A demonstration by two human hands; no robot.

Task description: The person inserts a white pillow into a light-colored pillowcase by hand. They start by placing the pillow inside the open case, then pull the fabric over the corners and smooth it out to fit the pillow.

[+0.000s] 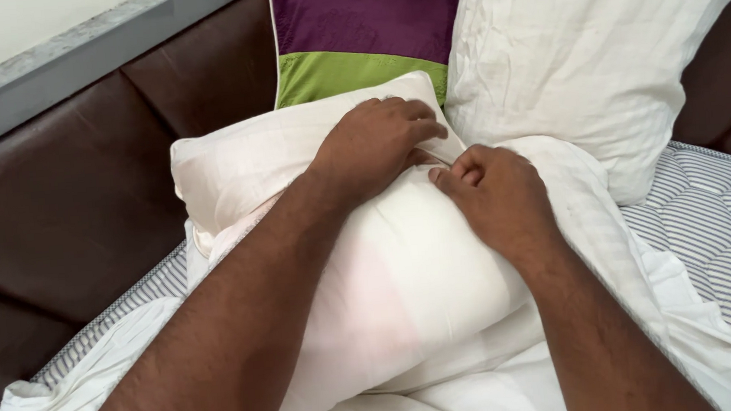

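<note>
1. Pinching a fold of white cloth at the far end of the white pillow (388, 273), the right hand (490, 191) has its fingers curled together with thumb and forefinger pressed on the fabric.
2. Left hand (378, 144): laid palm-down on the same far end, fingers together and bent over the cloth, fingertips just beside the right hand.
3. White pillow: lies at centre on the rumpled white sheet (485, 396), under both forearms.
4. Far side: a purple and green cushion (352, 33) and, to its right, a second white pillow (596, 48) stand against the brown headboard (78, 193).
5. Right: striped mattress (724, 229), uncovered.
</note>
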